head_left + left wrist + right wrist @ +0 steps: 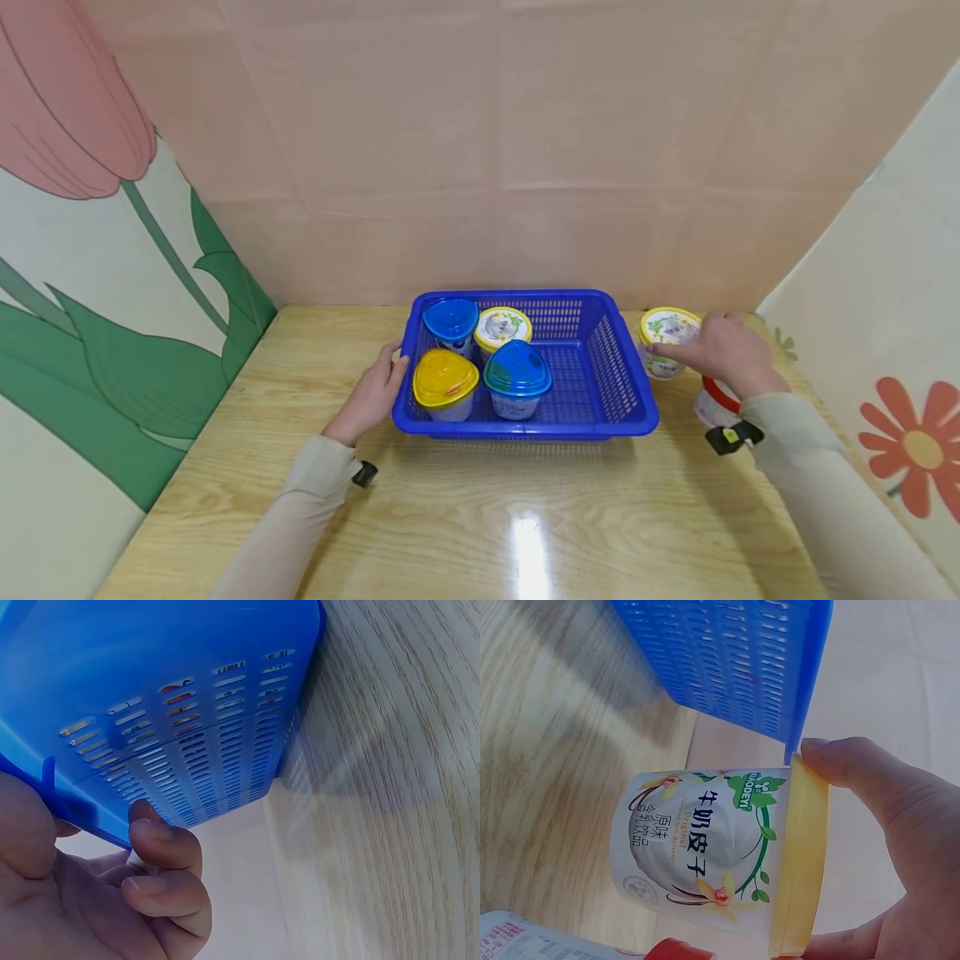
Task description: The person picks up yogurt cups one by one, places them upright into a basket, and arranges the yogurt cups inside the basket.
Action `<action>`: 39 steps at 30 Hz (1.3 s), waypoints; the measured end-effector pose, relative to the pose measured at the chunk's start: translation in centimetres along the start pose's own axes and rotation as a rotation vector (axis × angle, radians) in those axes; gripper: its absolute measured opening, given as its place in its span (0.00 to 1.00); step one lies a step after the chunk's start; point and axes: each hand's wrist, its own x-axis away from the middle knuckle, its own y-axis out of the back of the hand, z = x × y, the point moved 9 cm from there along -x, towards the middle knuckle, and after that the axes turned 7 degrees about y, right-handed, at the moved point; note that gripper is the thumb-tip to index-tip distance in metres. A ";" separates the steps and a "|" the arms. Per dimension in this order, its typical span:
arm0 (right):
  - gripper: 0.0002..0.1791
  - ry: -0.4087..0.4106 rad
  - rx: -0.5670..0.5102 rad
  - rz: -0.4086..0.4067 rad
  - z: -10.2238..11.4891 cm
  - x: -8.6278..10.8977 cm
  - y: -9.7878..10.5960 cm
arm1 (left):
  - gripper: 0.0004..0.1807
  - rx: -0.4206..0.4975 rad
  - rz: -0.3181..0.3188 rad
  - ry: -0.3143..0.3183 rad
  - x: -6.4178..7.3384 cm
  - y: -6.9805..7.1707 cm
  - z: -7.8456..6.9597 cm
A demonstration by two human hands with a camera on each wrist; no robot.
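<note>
My left hand (370,398) grips the left rim of a blue plastic basket (517,428), thumb on the rim and fingers curled beneath it in the left wrist view. To the right of the basket, my right hand (729,354) holds a printed white yogurt cup (705,847) by its yellow lid (802,862), thumb on one side and fingers on the other. Inside the basket's left half stand a blue-lidded cup (452,317), a round yellow-lidded cup (502,327), a yellow triangular-lidded cup (446,379) and another blue-lidded cup (517,371).
A red-lidded cup (716,406) stands on the wooden table (450,525), partly hidden under my right wrist. A pinkish cloth wall (495,167) rises behind the table, with flower-printed panels (918,442) at both sides.
</note>
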 end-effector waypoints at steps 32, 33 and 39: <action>0.59 0.032 -0.011 -0.088 2.7 0.0 3.2 | 0.28 0.009 0.011 0.009 0.0 -0.1 -0.1; 0.60 0.034 -0.009 -0.090 2.9 0.0 3.3 | 0.28 0.009 0.012 0.007 0.0 -0.1 -0.1; 0.61 0.039 -0.002 -0.100 3.6 0.0 4.0 | 0.28 0.008 0.016 0.008 0.0 -0.1 0.0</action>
